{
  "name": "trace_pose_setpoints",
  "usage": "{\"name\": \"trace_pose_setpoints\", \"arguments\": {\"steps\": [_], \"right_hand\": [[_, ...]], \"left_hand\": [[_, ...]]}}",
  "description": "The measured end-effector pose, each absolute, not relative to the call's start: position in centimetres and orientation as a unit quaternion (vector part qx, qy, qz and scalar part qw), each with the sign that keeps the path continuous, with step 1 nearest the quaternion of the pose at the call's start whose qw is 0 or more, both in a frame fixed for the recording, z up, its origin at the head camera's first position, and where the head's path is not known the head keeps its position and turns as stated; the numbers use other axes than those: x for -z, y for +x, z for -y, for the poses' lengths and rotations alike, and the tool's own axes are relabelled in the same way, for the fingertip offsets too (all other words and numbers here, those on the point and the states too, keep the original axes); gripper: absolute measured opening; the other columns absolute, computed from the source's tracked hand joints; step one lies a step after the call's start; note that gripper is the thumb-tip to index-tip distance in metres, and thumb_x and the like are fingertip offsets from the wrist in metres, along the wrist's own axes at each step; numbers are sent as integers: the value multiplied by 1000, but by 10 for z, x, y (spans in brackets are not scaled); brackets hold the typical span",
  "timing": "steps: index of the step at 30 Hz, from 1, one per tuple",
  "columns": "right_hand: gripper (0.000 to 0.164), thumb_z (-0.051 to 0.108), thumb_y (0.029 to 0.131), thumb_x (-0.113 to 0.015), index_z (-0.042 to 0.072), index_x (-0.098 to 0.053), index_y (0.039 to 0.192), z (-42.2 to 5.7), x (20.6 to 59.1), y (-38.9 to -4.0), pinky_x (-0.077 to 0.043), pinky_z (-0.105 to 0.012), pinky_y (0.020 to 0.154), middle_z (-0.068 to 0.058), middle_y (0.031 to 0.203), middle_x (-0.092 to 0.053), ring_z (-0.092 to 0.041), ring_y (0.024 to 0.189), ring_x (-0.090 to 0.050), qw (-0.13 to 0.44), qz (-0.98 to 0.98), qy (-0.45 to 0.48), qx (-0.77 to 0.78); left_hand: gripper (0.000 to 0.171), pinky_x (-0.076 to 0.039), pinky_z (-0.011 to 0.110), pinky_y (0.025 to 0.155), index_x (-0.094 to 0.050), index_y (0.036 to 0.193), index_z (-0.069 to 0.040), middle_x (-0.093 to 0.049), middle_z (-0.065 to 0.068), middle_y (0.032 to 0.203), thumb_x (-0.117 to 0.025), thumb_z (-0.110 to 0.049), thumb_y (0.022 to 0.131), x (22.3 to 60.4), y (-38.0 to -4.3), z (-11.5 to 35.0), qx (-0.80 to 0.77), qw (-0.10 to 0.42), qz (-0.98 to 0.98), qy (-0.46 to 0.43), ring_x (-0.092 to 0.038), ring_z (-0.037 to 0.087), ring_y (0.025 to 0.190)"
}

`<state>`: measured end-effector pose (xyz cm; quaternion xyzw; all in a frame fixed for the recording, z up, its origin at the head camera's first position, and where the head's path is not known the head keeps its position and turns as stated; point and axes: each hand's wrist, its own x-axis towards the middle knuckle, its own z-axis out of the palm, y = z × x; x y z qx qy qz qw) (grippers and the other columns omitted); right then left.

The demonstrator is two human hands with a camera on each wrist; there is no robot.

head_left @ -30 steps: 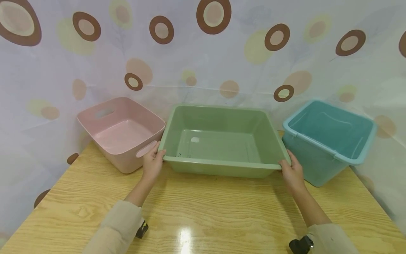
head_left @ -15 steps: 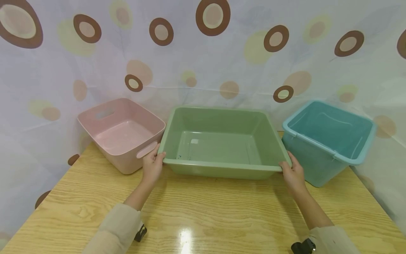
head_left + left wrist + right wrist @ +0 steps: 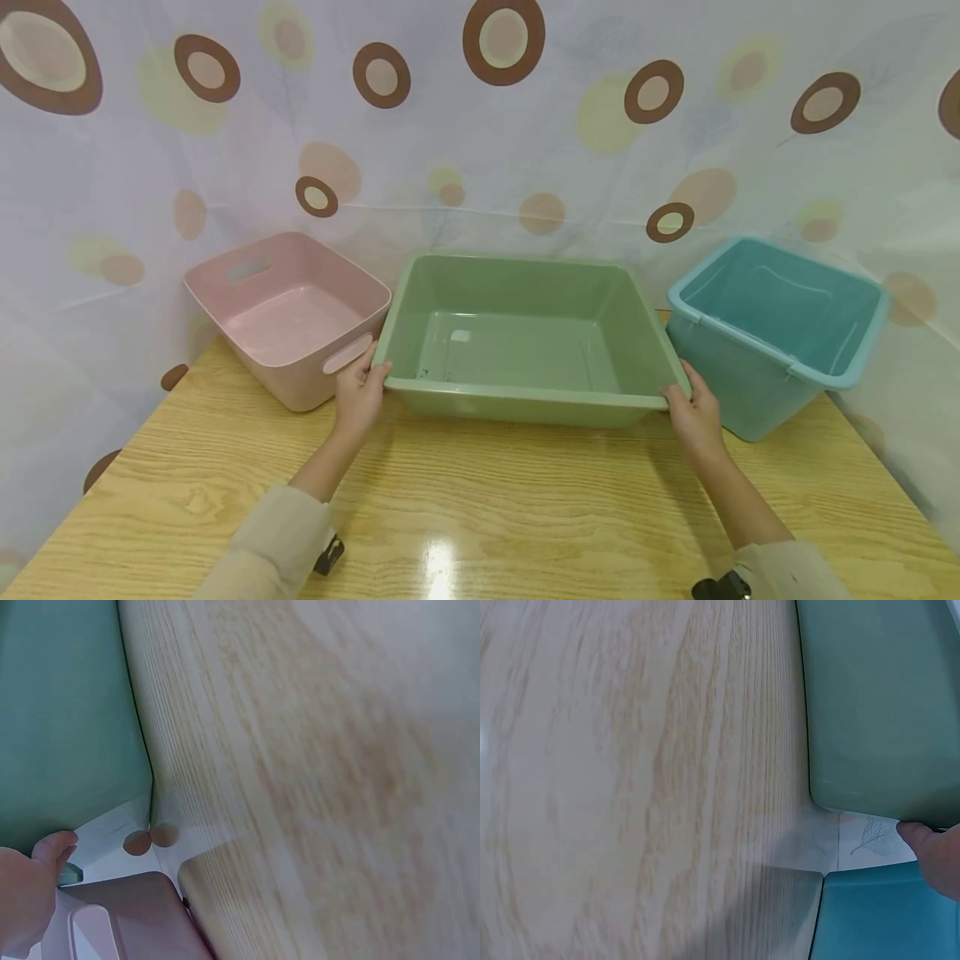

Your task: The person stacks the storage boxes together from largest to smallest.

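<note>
A green rectangular plastic basin [image 3: 517,407] sits at the middle of the wooden table, its inside bare apart from a few small dark specks. My left hand [image 3: 360,398] grips its rim at the near left corner, thumb over the top edge. At the near right corner my right hand [image 3: 693,417] holds the rim the same way. In the left wrist view my left hand [image 3: 26,892] shows beside the basin's wall [image 3: 67,735]. The right wrist view has my right hand [image 3: 934,855] under the basin's rim, with the fingers mostly hidden.
A pink basket [image 3: 300,379] with handle slots stands close at the left, near my left hand. To the right is a tall turquoise bin [image 3: 750,383], turned at an angle. Behind them hangs a patterned cloth [image 3: 480,167]. The wooden table [image 3: 510,508] stretches toward me.
The basin's near edge has come very slightly toward me, both hands keeping their grip on the rim. The pink basket and turquoise bin stay where they were.
</note>
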<state>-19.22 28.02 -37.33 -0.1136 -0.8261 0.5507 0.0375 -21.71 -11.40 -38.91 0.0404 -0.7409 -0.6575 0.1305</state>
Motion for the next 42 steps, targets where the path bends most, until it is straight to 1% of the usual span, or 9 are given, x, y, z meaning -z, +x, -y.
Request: {"name": "trace_pose_setpoints", "arguments": {"steps": [8,12,15,19,21,26,31,37,42], "right_hand": [[60,20,95,-30,16,-10,151,-280,372,-188,-45,-10,72,-18,148,-27,2,94,-42,33,822,-114,-558],[60,21,95,-30,16,-9,151,-281,373,-185,-44,-10,72,-18,148,-27,3,94,-41,31,822,-114,-557],[59,21,95,-30,17,-9,151,-282,374,-184,-44,-10,72,-17,148,-27,2,95,-41,30,822,-116,-557],[59,21,95,-30,18,-8,151,-281,374,-181,-44,-11,72,-17,149,-26,1,95,-41,24,825,-118,-552],[60,21,95,-30,17,-8,151,-281,374,-180,-44,-11,72,-18,149,-26,3,94,-41,24,827,-118,-549],[60,22,95,-31,15,-9,151,-281,372,-178,-45,-10,72,-20,148,-28,6,91,-41,33,833,-112,-540],[60,22,95,-31,14,-9,151,-282,372,-178,-44,-8,71,-21,148,-28,4,94,-42,35,832,-110,-542],[60,20,95,-31,16,-11,150,-284,374,-179,-45,-11,71,-21,145,-32,6,90,-43,37,832,-114,-542],[59,19,94,-32,15,-15,150,-284,373,-179,-46,-12,72,-19,144,-35,8,86,-43,46,828,-116,-547]], "left_hand": [[48,-45,5,83,-38,137,3,-36,13,146,-48,-6,91,387,-213,115,664,113,737,48,-47,23,125],[48,-39,0,62,-39,137,1,-37,9,145,-48,-8,91,386,-212,116,667,104,735,57,-57,-1,91],[48,-36,5,53,-39,137,1,-37,10,145,-49,-8,91,386,-211,117,669,99,735,59,-44,-7,61],[48,-41,3,59,-39,136,2,-36,10,146,-49,-7,90,386,-208,117,670,94,734,63,-61,3,91],[48,-44,3,65,-40,136,2,-36,9,146,-49,-8,91,386,-208,117,670,94,733,66,-56,5,106],[47,-43,6,58,-42,135,1,-37,9,145,-50,-8,90,385,-206,117,674,96,729,67,-57,-2,87],[47,-46,3,70,-40,135,4,-35,12,145,-49,-4,90,384,-204,115,691,97,714,57,-51,17,120],[47,-47,4,63,-41,135,3,-37,11,145,-49,-4,90,383,-204,114,691,95,714,65,-59,5,102],[49,-48,5,75,-37,137,2,-34,12,146,-48,-4,91,382,-204,115,697,80,709,65,-47,21,123]]}}
